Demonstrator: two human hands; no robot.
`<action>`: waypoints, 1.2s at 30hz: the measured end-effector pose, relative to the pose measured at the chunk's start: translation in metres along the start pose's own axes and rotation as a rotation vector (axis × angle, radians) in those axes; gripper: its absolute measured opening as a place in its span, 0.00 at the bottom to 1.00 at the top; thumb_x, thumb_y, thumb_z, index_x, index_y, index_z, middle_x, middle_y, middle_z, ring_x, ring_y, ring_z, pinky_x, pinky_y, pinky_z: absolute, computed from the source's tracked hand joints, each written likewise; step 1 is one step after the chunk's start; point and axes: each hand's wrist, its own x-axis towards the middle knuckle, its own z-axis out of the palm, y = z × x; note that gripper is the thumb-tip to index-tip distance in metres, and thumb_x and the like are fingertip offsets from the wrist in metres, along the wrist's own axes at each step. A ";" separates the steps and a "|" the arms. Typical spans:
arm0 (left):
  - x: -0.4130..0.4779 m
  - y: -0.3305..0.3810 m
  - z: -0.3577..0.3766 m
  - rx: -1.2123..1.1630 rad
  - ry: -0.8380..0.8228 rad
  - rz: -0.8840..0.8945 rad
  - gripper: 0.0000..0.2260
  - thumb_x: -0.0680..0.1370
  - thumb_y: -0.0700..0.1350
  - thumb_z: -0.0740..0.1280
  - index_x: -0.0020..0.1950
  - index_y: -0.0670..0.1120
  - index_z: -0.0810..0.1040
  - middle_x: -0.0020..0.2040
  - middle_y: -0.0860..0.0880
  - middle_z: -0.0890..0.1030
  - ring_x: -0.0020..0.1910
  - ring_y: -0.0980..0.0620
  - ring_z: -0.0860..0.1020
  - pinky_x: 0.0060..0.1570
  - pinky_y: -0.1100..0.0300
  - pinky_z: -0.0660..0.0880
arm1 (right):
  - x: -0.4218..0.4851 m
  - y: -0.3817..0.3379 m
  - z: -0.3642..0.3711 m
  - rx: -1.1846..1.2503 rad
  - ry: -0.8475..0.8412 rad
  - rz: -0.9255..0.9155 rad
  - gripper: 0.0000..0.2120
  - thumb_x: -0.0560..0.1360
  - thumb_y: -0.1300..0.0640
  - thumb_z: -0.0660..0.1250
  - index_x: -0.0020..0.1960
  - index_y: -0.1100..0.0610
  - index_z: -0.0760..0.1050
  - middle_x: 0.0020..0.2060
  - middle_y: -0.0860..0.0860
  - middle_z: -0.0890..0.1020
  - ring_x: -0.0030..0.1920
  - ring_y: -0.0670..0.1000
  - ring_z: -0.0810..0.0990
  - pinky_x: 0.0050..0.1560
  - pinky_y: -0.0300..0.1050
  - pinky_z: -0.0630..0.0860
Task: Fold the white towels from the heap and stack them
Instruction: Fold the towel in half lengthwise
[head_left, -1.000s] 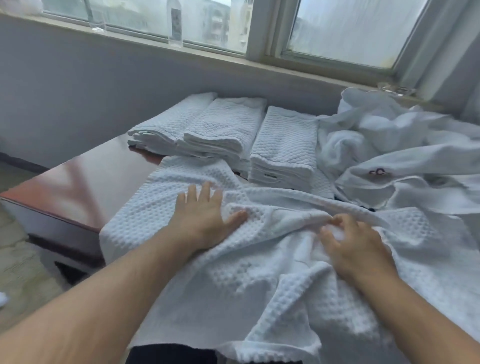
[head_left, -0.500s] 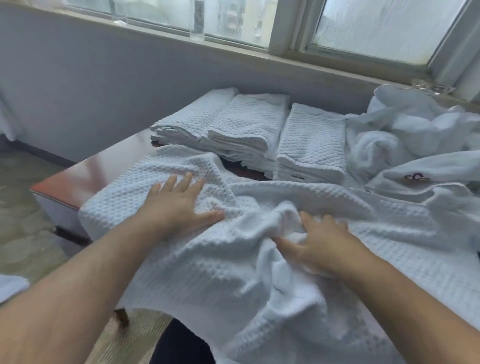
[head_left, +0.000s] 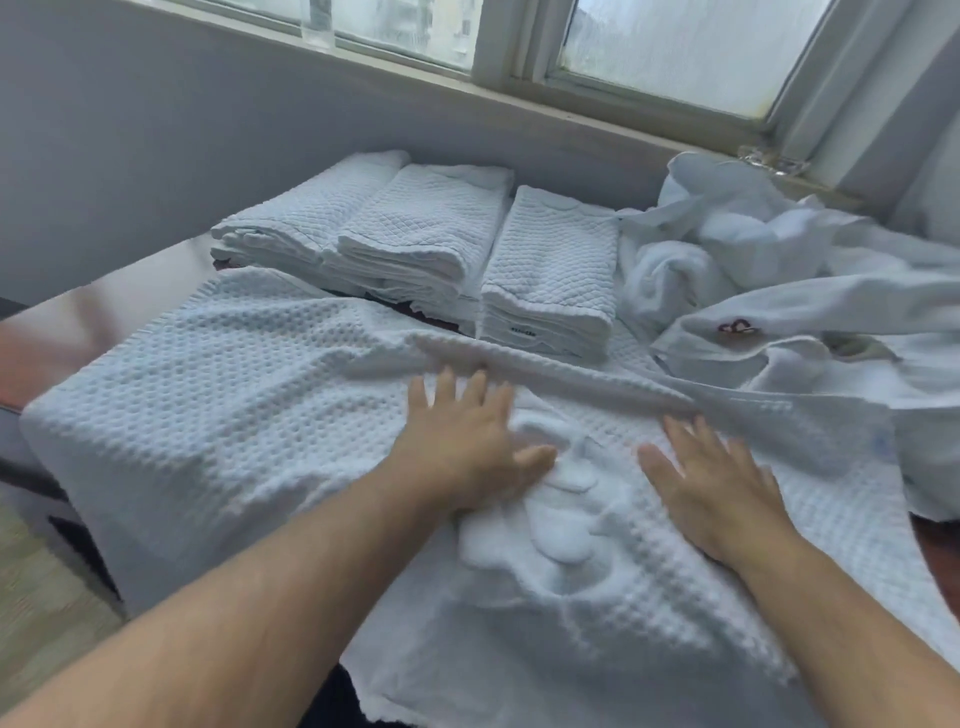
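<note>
I see the left hand (head_left: 462, 441) lying flat on the white waffle-weave towel (head_left: 234, 405), fingers straight and slightly spread, pressing the cloth down near its middle. The right hand (head_left: 717, 483) lies just to the right of it, also flat with straight fingers, palm on the same towel. Neither hand grips anything. The towel is spread over the near part of the dark wooden table (head_left: 67, 332), with its near edge hanging over the front. A raised crease (head_left: 545, 374) runs across it just beyond both sets of fingertips, and rumpled cloth bunches between the hands. On the far side I count three folded stacks (head_left: 431, 228) side by side. The loose heap (head_left: 779, 249) lies at far right, against the wall below the window (head_left: 675, 52).
</note>
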 end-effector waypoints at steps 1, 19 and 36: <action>0.003 0.001 -0.001 0.027 -0.035 0.055 0.43 0.74 0.77 0.50 0.82 0.55 0.45 0.83 0.48 0.42 0.81 0.40 0.39 0.76 0.36 0.37 | 0.003 0.017 -0.002 -0.015 -0.010 0.056 0.37 0.75 0.25 0.39 0.81 0.37 0.45 0.82 0.44 0.46 0.81 0.57 0.45 0.78 0.61 0.45; 0.020 0.084 0.022 -0.002 0.086 0.285 0.26 0.83 0.63 0.49 0.80 0.59 0.56 0.83 0.52 0.50 0.81 0.50 0.46 0.78 0.45 0.45 | -0.016 0.080 -0.009 0.273 0.320 0.241 0.32 0.75 0.33 0.46 0.54 0.54 0.78 0.54 0.53 0.82 0.53 0.55 0.77 0.49 0.50 0.71; 0.093 0.139 0.039 -0.032 0.245 0.038 0.27 0.77 0.67 0.50 0.70 0.54 0.66 0.69 0.45 0.63 0.69 0.40 0.59 0.67 0.25 0.50 | 0.055 0.113 -0.020 0.250 0.407 0.170 0.33 0.80 0.32 0.48 0.54 0.55 0.81 0.53 0.58 0.83 0.58 0.62 0.77 0.58 0.54 0.71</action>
